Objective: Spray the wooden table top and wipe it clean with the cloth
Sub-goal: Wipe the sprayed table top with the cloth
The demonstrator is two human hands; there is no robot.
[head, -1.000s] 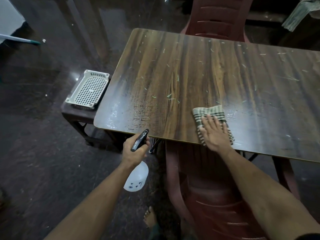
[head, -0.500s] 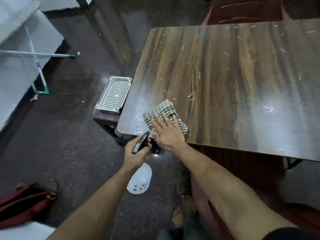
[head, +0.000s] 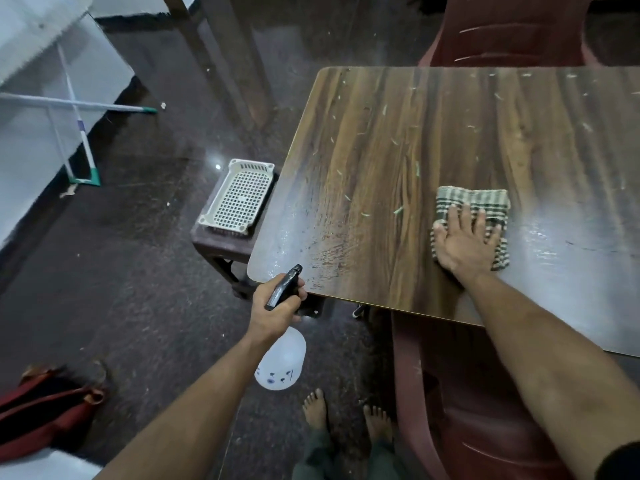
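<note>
The table [head: 450, 150] fills the right of the view, its top wet and glossy along the near edge and strewn with pale bits farther back. The cloth [head: 474, 206], striped and folded, lies on the near part of the top. The right hand [head: 464, 242] presses flat on it, fingers spread and straight. The left hand [head: 275, 306] grips the black head of the sprayer [head: 282, 362], held off the table's near-left corner, its white bottle hanging below the hand. Left of the table a white tray [head: 239, 199] sits on a dark stool [head: 214, 244]. A red chair [head: 485, 410] stands near, tucked under the table.
</note>
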